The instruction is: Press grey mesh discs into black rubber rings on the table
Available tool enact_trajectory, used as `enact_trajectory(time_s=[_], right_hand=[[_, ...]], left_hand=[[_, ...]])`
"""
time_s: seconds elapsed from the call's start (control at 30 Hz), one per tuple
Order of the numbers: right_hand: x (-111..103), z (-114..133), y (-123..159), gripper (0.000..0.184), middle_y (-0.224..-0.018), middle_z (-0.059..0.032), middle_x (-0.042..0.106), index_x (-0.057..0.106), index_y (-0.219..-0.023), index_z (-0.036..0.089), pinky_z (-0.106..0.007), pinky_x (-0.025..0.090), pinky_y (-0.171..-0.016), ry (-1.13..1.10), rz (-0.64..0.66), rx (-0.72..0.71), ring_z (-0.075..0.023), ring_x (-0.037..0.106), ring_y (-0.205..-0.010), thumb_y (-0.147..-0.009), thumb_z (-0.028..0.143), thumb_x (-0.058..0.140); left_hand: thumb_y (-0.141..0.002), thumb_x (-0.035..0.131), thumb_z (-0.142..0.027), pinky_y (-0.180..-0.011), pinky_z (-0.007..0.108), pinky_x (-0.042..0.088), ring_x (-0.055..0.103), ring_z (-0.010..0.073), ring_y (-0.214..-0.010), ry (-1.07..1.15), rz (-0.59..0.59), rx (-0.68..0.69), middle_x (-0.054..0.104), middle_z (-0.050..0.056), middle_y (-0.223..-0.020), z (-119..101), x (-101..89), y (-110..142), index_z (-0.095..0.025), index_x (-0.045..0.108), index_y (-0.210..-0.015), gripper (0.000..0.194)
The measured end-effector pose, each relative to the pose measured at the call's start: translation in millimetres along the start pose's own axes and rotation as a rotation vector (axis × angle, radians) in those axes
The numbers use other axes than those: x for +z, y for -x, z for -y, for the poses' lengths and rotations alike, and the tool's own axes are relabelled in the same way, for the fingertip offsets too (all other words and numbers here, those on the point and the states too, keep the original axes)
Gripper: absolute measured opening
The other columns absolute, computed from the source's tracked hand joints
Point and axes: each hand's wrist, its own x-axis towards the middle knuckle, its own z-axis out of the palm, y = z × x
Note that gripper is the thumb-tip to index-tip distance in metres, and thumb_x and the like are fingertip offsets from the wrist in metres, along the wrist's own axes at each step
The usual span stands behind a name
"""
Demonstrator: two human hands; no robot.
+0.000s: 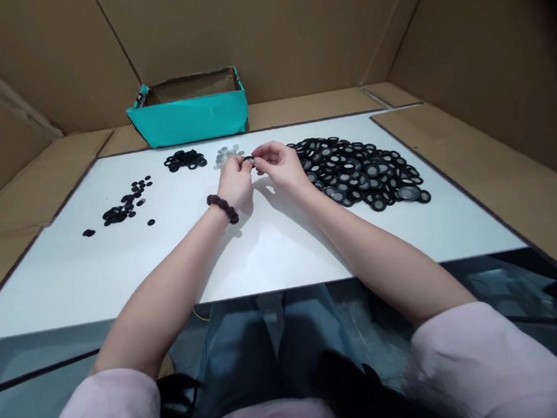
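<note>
Both hands meet above the white table, fingertips together at a small black ring (249, 160). My left hand (235, 179) pinches the ring from the left side. My right hand (279, 163) has thumb and fingers closed at the ring's right side, on a small pale piece at its edge. Just right of my right hand lies a large pile of black rings with grey centres (357, 169). Behind my left hand is a small heap of translucent grey discs (227, 155), partly hidden by the hand. Left of that sits a heap of black rings (185, 159).
Solid black discs (118, 214) lie scattered on the left of the white table (263, 256). A turquoise open box (192, 119) stands at the back. Cardboard walls (263, 34) enclose the table at the back and sides.
</note>
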Motion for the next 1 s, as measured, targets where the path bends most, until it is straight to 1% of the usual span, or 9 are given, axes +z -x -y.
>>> enact_trajectory(time_s=[0.1, 0.27, 0.5, 0.6, 0.7, 0.77, 0.87, 0.93, 1.0], right_hand=[[0.6, 2.5, 3.1, 0.012, -0.079, 0.0015, 0.068, 0.063, -0.085, 0.021, -0.023, 0.056, -0.077, -0.004, -0.007, -0.015, -0.0123, 0.067, -0.077, -0.083, 0.017, 0.074], [0.9, 2.6, 7.7, 0.01, -0.076, 0.0021, 0.069, 0.066, -0.088, 0.022, -0.021, 0.056, -0.074, 0.006, 0.047, -0.006, -0.0126, 0.067, -0.075, -0.085, 0.025, 0.076], [-4.9, 0.2, 4.3, 0.013, -0.068, 0.0035, 0.066, 0.071, -0.091, 0.021, -0.024, 0.054, -0.074, 0.014, 0.136, 0.019, -0.0135, 0.062, -0.067, -0.08, 0.014, 0.068], [-8.5, -6.7, -3.0, 0.016, -0.064, 0.0035, 0.062, 0.071, -0.087, 0.02, -0.026, 0.052, -0.071, 0.027, 0.161, -0.027, -0.0148, 0.06, -0.066, -0.076, 0.012, 0.062], [-9.7, -16.3, -9.0, 0.015, -0.065, 0.0027, 0.06, 0.069, -0.086, 0.019, -0.027, 0.051, -0.068, 0.045, 0.184, -0.106, -0.0153, 0.057, -0.064, -0.076, 0.012, 0.059], [-7.7, -22.2, -9.7, 0.015, -0.067, 0.0028, 0.059, 0.066, -0.09, 0.021, -0.028, 0.05, -0.068, 0.069, 0.173, -0.133, -0.0155, 0.055, -0.065, -0.079, 0.013, 0.06], [-2.0, -27.4, -6.3, 0.015, -0.069, 0.0036, 0.058, 0.059, -0.097, 0.025, -0.028, 0.05, -0.069, 0.096, 0.148, -0.144, -0.016, 0.054, -0.066, -0.086, 0.015, 0.06], [0.4, -27.4, -3.6, 0.015, -0.07, 0.0037, 0.058, 0.056, -0.098, 0.026, -0.028, 0.05, -0.07, 0.1, 0.159, -0.146, -0.0163, 0.054, -0.067, -0.089, 0.016, 0.059], [-0.4, -24.9, -2.4, 0.015, -0.07, 0.0033, 0.058, 0.056, -0.097, 0.026, -0.029, 0.049, -0.071, 0.11, 0.186, -0.139, -0.0168, 0.054, -0.068, -0.089, 0.014, 0.058]], left_hand=[[-0.095, 0.057, -0.014, -0.095, 0.043, 0.059, 0.069, 0.0253, -0.104, 0.006, 0.003, -0.023, 0.064, 0.006, -0.087, -3.8, -0.8, 1.4, -0.021, 0.053, -0.083, 0.015], [-0.094, 0.056, -0.014, -0.094, 0.043, 0.059, 0.07, 0.024, -0.1, 0.032, 0.109, -0.038, 0.065, 0.006, -0.086, -3.5, -7.1, -1.0, -0.02, 0.058, -0.088, 0.008], [-0.088, 0.062, -0.012, -0.091, 0.04, 0.059, 0.07, 0.0262, -0.101, 0.038, 0.168, -0.063, 0.067, 0.009, -0.086, -3.8, -14.4, -3.4, -0.018, 0.061, -0.085, 0.007], [-0.087, 0.06, -0.009, -0.091, 0.039, 0.059, 0.069, 0.0269, -0.102, 0.008, 0.223, -0.078, 0.069, 0.01, -0.088, -10.7, -14.7, 1.8, -0.016, 0.063, -0.089, 0.008], [-0.089, 0.055, -0.008, -0.091, 0.039, 0.06, 0.069, 0.0246, -0.099, -0.029, 0.263, -0.091, 0.07, 0.009, -0.089, -16.3, -13.4, 6.5, -0.015, 0.064, -0.095, 0.013], [-0.091, 0.054, -0.009, -0.089, 0.038, 0.06, 0.069, 0.0234, -0.097, -0.02, 0.25, -0.109, 0.068, 0.008, -0.087, -16.9, -11.8, 7.3, -0.016, 0.064, -0.094, 0.013], [-0.092, 0.054, -0.01, -0.085, 0.036, 0.059, 0.069, 0.0234, -0.097, 0.037, 0.187, -0.145, 0.064, 0.007, -0.084, -13.6, -9.6, 5.4, -0.017, 0.063, -0.092, 0.011], [-0.091, 0.055, -0.01, -0.085, 0.036, 0.058, 0.068, 0.0234, -0.096, 0.07, 0.166, -0.157, 0.062, 0.007, -0.084, -11.6, -9.3, 3.9, -0.017, 0.063, -0.093, 0.011], [-0.089, 0.056, -0.009, -0.085, 0.036, 0.058, 0.068, 0.0234, -0.095, 0.073, 0.178, -0.159, 0.063, 0.007, -0.084, -12.0, -10.6, 3.7, -0.017, 0.063, -0.093, 0.011]])
